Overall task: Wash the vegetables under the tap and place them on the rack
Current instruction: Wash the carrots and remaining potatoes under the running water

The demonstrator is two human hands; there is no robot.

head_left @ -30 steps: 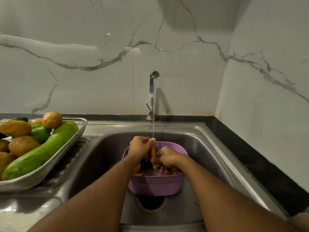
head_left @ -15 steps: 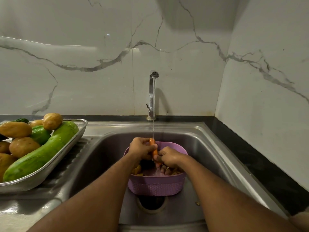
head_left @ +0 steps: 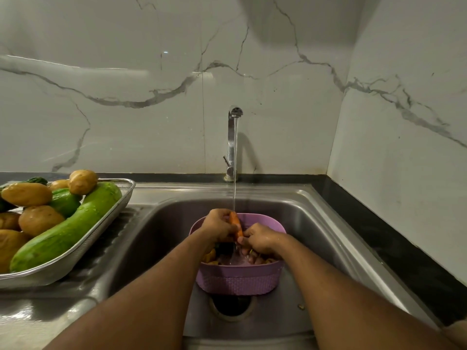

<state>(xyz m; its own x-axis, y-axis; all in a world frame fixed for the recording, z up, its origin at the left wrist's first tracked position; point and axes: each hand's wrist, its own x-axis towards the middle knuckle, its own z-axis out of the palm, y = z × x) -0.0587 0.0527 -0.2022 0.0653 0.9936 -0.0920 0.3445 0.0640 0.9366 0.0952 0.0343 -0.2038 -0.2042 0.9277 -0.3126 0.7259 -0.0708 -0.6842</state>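
Both hands grip a carrot [head_left: 236,224] under the tap's [head_left: 233,137] stream above the purple basket [head_left: 240,279]; the left hand [head_left: 218,227] has shifted slightly lower on it than half a second earlier, the right hand [head_left: 260,239] holding its near end.

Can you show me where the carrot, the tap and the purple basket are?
carrot [head_left: 235,221]: head view, on its orange middle between the hands.
tap [head_left: 231,137]: head view, on its upright metal pipe.
purple basket [head_left: 238,280]: head view, on its front wall.
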